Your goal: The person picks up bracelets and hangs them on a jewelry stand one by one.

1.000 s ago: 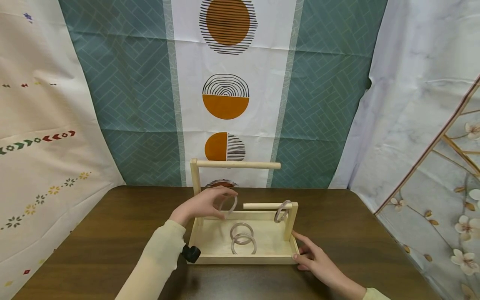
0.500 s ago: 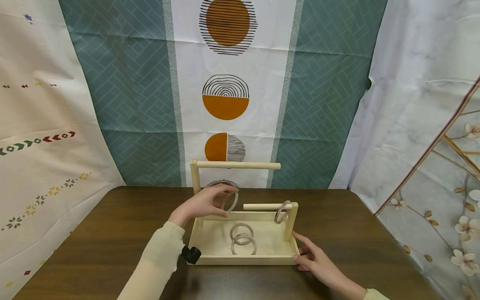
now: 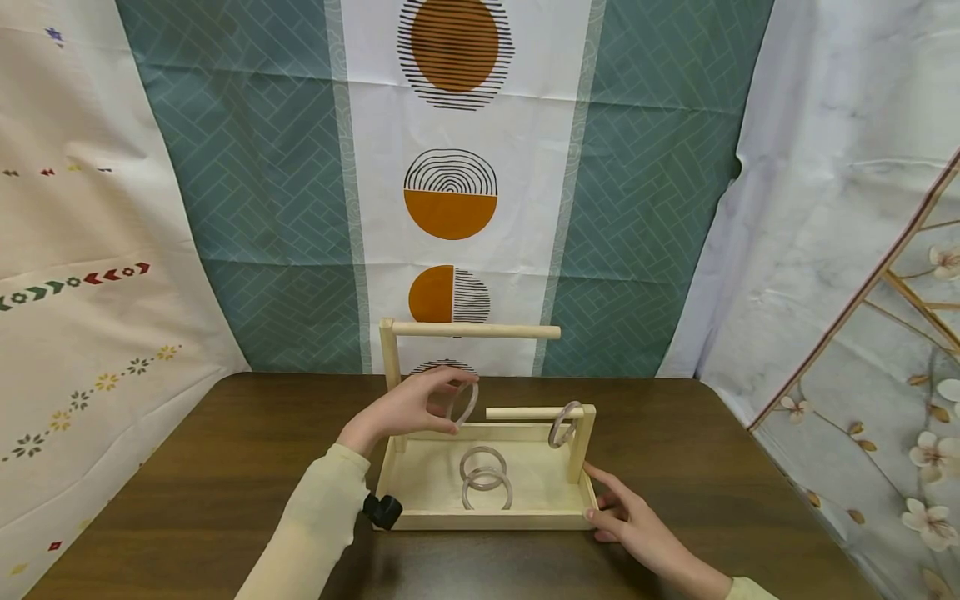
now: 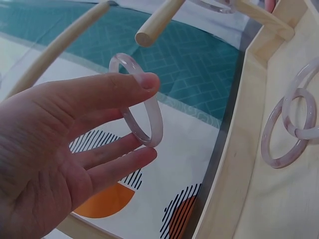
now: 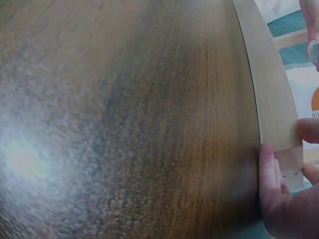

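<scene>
My left hand (image 3: 411,406) holds a pale translucent bangle (image 4: 156,119) between thumb and fingers, above the tray's back wall. The bangle stands near the free end of the lower rod (image 3: 521,412) of a light wooden bangle stand, apart from it. Another bangle (image 3: 556,433) hangs on that rod beside its post. Two more bangles (image 3: 510,493) lie overlapping in the stand's tray (image 3: 487,521). My right hand (image 3: 630,521) grips the tray's right front corner, thumb at the front and fingers along the side; the right wrist view shows the fingers (image 5: 269,169) against the wood.
A taller post (image 3: 391,354) at the tray's left carries an upper rod (image 3: 477,331) pointing right. The stand rests on a dark brown table (image 3: 247,450). Patterned cloths (image 3: 262,208) hang behind and at both sides. A black wrist camera (image 3: 382,510) sits on my left wrist.
My left hand has moved slightly right and up with the bangle, closer to the lower rod's free end. The right hand and the stand stay in place.
</scene>
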### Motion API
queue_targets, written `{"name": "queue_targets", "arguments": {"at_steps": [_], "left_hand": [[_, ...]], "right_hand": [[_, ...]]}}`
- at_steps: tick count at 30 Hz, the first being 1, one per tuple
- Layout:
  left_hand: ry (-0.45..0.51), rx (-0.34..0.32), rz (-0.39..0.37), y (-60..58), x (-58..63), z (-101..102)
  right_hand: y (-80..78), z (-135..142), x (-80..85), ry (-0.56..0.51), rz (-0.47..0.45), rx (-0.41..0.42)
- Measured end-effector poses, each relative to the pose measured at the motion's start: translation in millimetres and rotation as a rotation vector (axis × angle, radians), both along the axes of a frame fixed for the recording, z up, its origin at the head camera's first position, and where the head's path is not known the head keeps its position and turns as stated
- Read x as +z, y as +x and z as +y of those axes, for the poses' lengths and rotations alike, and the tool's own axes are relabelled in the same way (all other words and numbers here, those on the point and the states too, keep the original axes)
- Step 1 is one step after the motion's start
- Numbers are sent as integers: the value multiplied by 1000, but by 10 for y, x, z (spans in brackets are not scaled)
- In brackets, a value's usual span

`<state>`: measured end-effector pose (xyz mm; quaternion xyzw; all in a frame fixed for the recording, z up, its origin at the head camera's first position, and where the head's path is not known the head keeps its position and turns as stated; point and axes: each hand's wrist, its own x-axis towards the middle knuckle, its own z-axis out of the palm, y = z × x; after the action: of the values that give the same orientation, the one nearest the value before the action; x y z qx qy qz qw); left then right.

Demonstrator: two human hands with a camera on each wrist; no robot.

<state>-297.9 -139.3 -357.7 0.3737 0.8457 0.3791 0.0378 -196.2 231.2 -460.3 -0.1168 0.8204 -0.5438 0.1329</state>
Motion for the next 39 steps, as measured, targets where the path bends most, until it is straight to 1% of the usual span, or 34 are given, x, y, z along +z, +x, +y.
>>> {"name": "queue_targets", "arguments": {"at_steps": [8, 16, 20, 28, 39], "left_hand": [[20, -24, 20, 6, 21, 24], [39, -27, 6, 41, 37, 58], [33, -32, 11, 32, 35, 69], [41, -30, -14, 38, 28, 99], [68, -31, -59, 65, 37, 190]], "right_hand": [[2, 0, 0, 8, 2, -1], [12, 4, -8, 1, -13, 5], [5, 3, 1, -2, -12, 5], [9, -13, 10, 3, -5, -10], [17, -6, 12, -1, -4, -5]]}}
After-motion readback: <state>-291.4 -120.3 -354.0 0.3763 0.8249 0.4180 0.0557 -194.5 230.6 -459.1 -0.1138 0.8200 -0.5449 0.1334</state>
